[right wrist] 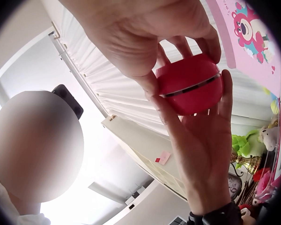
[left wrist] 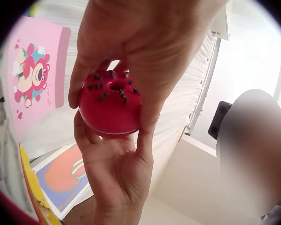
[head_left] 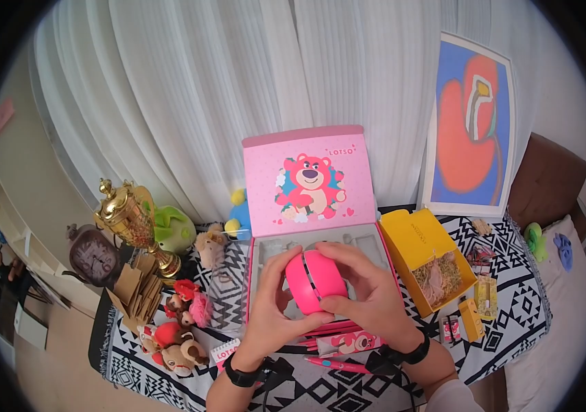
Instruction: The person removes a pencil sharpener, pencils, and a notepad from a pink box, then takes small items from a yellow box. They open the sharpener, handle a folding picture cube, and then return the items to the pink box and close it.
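Both hands hold a round, bright pink object [head_left: 310, 280] made of two halves, raised over an open pink gift box [head_left: 250, 275]. A narrow dark slit runs between the halves. My left hand [head_left: 272, 312] grips its left side, thumb near the bottom; my right hand [head_left: 370, 292] grips the right side, fingers curled over the top. The left wrist view shows one rounded end of the pink object [left wrist: 110, 110], with a central hole ringed by small dark bumps. In the right wrist view, the slit of the pink object [right wrist: 192, 86] faces the camera.
The box's lid [head_left: 310, 178] stands upright with a bear print. Pink pens [head_left: 337, 364] lie in front. Left are a gold trophy [head_left: 135, 220], folded cardboard [head_left: 135, 292] and plush toys [head_left: 176, 343]. A yellow box [head_left: 420, 237] stands right, below a framed picture [head_left: 471, 130].
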